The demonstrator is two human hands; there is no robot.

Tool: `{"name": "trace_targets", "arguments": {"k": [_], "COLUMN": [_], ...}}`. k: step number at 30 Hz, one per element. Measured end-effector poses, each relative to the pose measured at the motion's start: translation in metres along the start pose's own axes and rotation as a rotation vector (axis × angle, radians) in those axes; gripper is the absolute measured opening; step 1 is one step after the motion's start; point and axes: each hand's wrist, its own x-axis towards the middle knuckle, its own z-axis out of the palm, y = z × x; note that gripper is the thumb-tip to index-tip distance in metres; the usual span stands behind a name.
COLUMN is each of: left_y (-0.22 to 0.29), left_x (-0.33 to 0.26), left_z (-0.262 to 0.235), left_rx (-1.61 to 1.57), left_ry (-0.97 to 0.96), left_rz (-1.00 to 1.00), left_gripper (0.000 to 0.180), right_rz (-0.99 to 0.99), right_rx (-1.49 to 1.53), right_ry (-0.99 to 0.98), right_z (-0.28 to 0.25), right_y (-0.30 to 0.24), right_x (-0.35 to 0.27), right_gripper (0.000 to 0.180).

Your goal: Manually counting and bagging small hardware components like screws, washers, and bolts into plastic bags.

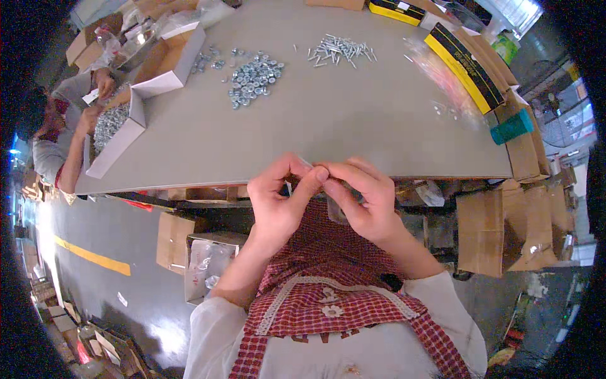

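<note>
Hands meet at the table edge, centre frame.
Left hand and right hand pinch a small clear bag between fingertips, just below the grey table; nuts and screws lie near the top.

We count two heaps of loose hardware on the bench: one pile of nuts and one pile of screws. Two open white boxes sit at its left edge, two yellow-and-black boxes at its right, and one teal block.
</note>
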Motion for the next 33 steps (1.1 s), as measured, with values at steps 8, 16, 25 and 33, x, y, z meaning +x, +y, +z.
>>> {"name": "trace_targets", "arguments": {"k": [8,16,25,33], "left_y": [-0.015,-0.018,-0.021,-0.024], "left_x": [0.006,0.009,0.006,0.008], "left_z": [-0.005,-0.016,-0.011,-0.012], "left_rx": [-0.341,-0.325,-0.414,-0.332], "left_ry": [-0.153,-0.24,-0.21,-0.213], "left_rz": [-0.273,-0.415,-0.37,-0.422], "left_gripper": [0.007,0.009,0.009,0.011], "right_rz": [0.28,0.418,0.351,0.212], "right_rx": [0.429,0.66,0.649,0.373], "right_ry": [-0.074,-0.047,-0.093,-0.046], "right_z": [-0.004,-0.002,-0.002,-0.001], "right_y": [0.01,0.006,0.015,0.019], "right_x": [0.003,0.002,-0.004,-0.009], "right_gripper": [0.026,0.027,0.025,0.023]}}
